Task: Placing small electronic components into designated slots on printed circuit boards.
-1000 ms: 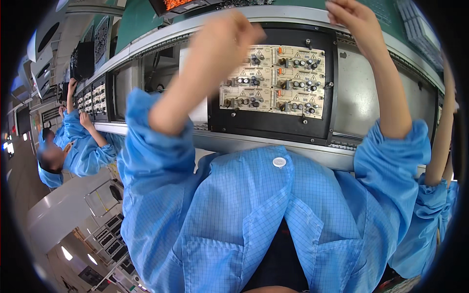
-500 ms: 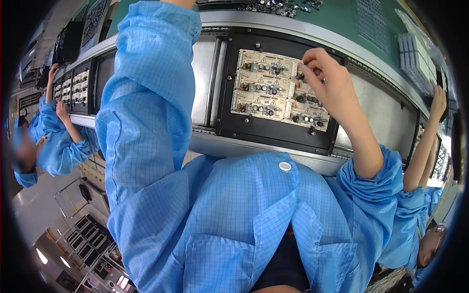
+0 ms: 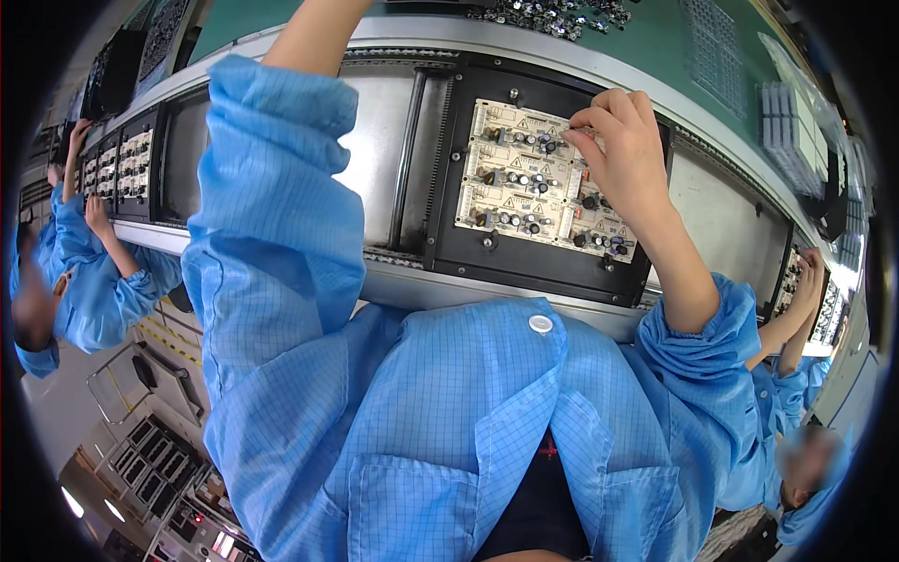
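Note:
A cream circuit board panel (image 3: pixel 565 201), filled with capacitors and other small parts, lies in a black carrier frame (image 3: pixel 449 201) in front of me. My right hand (image 3: pixel 620 150) is over the panel's far right part, thumb and fingertips pinched together close above its surface. Whatever sits between those fingertips is too small or hidden to make out. The hand covers part of the panel's right column. My left forearm (image 3: pixel 314 37) reaches away past the upper edge, so the left hand itself is out of sight.
The carrier rests on a metal conveyor track (image 3: pixel 375 169). Beyond it, a green bench (image 3: pixel 646 56) bears a heap of small dark components (image 3: pixel 562 14) and stacked white trays (image 3: pixel 791 126). Co-workers in blue sleeves handle similar boards at left (image 3: pixel 117 173) and right (image 3: pixel 791 281).
My right hand has shifted left relative to the panel, still pinched. More bare left forearm shows at the top. At right, the co-worker's hand has come down to a board.

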### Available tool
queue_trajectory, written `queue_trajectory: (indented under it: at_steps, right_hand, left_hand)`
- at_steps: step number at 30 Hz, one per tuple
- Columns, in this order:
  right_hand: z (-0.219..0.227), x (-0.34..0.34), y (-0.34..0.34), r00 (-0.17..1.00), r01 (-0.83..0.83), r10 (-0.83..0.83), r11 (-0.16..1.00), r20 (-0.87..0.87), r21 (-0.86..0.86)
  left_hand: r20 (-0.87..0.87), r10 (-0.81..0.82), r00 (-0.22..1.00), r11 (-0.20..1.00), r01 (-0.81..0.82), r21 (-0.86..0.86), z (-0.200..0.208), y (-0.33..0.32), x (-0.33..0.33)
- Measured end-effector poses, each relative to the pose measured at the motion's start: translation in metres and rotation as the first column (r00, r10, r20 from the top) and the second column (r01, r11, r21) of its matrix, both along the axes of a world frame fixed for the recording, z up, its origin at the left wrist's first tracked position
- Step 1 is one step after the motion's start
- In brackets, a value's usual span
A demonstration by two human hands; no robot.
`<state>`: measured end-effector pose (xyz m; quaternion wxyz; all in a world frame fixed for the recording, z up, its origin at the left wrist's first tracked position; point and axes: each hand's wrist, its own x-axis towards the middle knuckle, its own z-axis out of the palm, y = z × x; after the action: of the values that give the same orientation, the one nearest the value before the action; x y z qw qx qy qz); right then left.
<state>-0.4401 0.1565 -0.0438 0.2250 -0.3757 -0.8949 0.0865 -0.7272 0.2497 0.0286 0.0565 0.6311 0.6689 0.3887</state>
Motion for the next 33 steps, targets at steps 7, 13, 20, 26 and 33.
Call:
queue_trajectory:
  at_steps: [7,13,20,26,33]
  right_hand:
    - [-0.002,-0.005,-0.001,0.999,0.040,-0.040,0.998,0.007,0.050]
    - [-0.004,-0.005,-0.004,0.999,0.053,-0.053,0.994,0.003,0.092]
    - [-0.001,0.000,-0.007,0.997,0.007,-0.016,0.993,0.075,0.119]
    - [-0.001,0.001,-0.008,0.992,0.013,-0.029,0.991,0.120,0.132]
    - [0.004,-0.001,-0.002,0.964,-0.051,0.000,0.982,0.267,0.181]
  left_hand:
    - [0.153,-0.138,0.979,0.984,0.152,-0.089,-0.008,-0.043,0.013]
    - [0.246,-0.184,0.952,0.943,0.242,-0.227,-0.008,-0.085,0.026]
    - [0.211,-0.276,0.938,0.891,0.332,-0.309,-0.051,-0.106,0.014]
    - [0.300,-0.239,0.924,0.917,0.316,-0.244,-0.058,-0.117,0.023]
    - [0.264,-0.254,0.931,0.894,0.330,-0.302,-0.053,-0.124,0.030]
